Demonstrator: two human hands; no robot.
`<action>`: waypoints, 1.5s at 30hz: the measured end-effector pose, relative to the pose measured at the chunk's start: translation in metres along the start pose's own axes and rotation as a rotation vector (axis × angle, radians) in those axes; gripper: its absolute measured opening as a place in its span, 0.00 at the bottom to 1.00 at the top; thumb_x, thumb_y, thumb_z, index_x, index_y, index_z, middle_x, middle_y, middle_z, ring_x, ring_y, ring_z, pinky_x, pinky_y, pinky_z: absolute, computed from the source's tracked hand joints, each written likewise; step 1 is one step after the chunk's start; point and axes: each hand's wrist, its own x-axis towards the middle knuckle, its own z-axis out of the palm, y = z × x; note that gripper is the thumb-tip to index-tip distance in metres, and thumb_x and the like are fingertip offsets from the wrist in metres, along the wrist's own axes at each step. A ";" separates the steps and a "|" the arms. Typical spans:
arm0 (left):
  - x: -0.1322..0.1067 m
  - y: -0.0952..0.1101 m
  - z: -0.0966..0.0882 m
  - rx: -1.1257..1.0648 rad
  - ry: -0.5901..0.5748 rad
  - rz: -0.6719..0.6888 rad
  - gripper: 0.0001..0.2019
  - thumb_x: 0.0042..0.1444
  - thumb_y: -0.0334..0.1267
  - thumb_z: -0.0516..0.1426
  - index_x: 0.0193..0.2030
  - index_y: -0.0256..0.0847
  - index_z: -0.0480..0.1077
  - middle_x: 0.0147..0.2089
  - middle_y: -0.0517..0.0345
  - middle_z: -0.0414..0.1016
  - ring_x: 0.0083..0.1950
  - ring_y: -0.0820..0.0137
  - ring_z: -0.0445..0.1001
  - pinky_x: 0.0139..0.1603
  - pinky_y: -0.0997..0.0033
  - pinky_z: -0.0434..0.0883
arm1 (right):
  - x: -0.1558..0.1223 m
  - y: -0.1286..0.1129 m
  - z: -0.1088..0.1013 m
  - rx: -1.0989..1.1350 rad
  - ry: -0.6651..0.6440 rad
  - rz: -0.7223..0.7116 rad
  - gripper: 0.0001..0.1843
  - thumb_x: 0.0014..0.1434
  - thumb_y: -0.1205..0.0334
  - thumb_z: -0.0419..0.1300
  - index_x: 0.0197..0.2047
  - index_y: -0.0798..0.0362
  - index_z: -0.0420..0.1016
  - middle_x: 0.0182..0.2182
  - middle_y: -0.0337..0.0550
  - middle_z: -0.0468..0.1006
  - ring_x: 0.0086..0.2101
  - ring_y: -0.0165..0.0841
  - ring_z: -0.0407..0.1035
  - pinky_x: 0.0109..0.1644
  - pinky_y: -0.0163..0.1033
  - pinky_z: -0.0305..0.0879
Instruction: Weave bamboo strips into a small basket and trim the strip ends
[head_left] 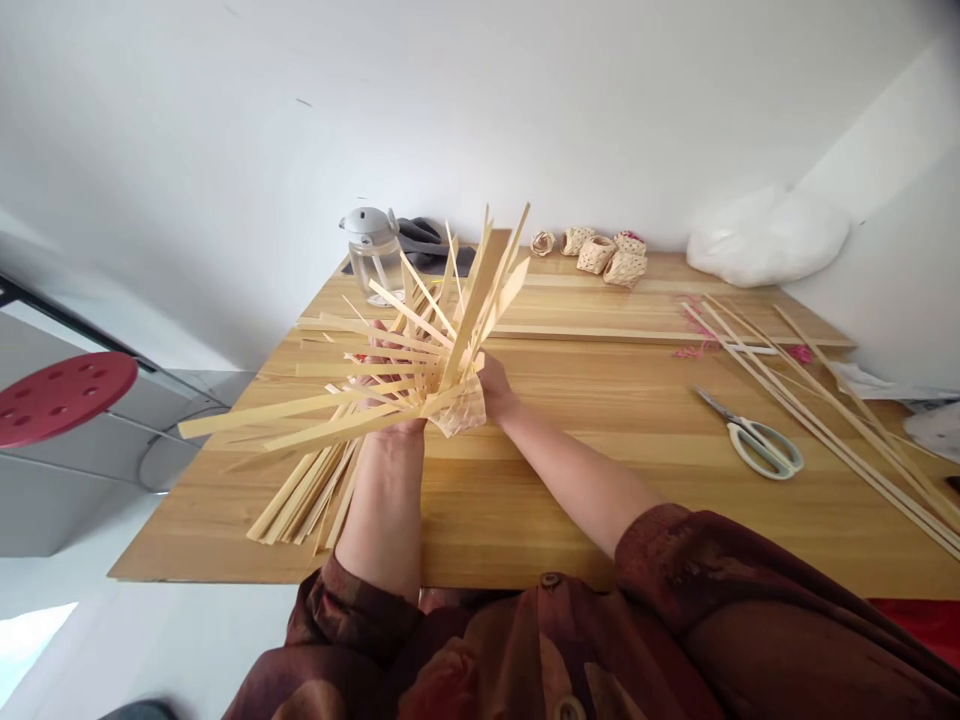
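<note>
Both my hands hold a half-woven bamboo piece [459, 408] above the wooden table [570, 480]. Its woven base sits between my hands, and many loose strips [420, 340] fan out upward and to the left. My left hand [390, 390] is behind the strips, fingers wrapped round them. My right hand [491, 385] grips the woven base from the right side, its fingers mostly hidden by the strips.
A bundle of bamboo strips [307, 495] lies near the table's left front edge. Scissors [757, 437] and long thin strips [825, 420] lie at right. Small woven baskets [604, 255], a clear lidded jar [373, 255] and a white bag [765, 235] stand at the back. A red stool [64, 395] is at left.
</note>
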 end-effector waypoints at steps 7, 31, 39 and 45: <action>-0.008 -0.016 0.010 0.033 0.030 -0.077 0.08 0.66 0.39 0.59 0.35 0.42 0.77 0.29 0.60 0.80 0.34 0.72 0.80 0.43 0.72 0.78 | -0.033 0.026 -0.082 0.102 0.164 0.172 0.27 0.64 0.43 0.57 0.17 0.49 0.64 0.16 0.36 0.66 0.20 0.32 0.64 0.27 0.38 0.62; -0.030 -0.175 0.022 0.879 -0.365 -0.109 0.47 0.49 0.49 0.72 0.73 0.46 0.57 0.67 0.40 0.68 0.57 0.57 0.75 0.56 0.55 0.75 | -0.071 0.054 -0.171 0.830 0.030 0.378 0.30 0.47 0.40 0.77 0.47 0.48 0.76 0.41 0.41 0.83 0.34 0.34 0.75 0.29 0.34 0.70; -0.022 -0.179 0.021 0.695 -0.233 -0.220 0.48 0.44 0.48 0.75 0.70 0.44 0.61 0.52 0.50 0.82 0.44 0.67 0.80 0.40 0.71 0.75 | -0.073 0.085 -0.183 0.538 0.114 0.296 0.32 0.62 0.29 0.58 0.45 0.52 0.78 0.21 0.36 0.75 0.14 0.27 0.60 0.15 0.33 0.50; -0.011 -0.168 0.016 0.671 -0.122 -0.226 0.43 0.41 0.47 0.76 0.63 0.46 0.64 0.43 0.59 0.83 0.34 0.73 0.78 0.32 0.74 0.72 | -0.072 0.080 -0.184 0.363 0.226 0.143 0.24 0.62 0.41 0.66 0.27 0.53 0.75 0.16 0.32 0.65 0.19 0.25 0.58 0.24 0.33 0.57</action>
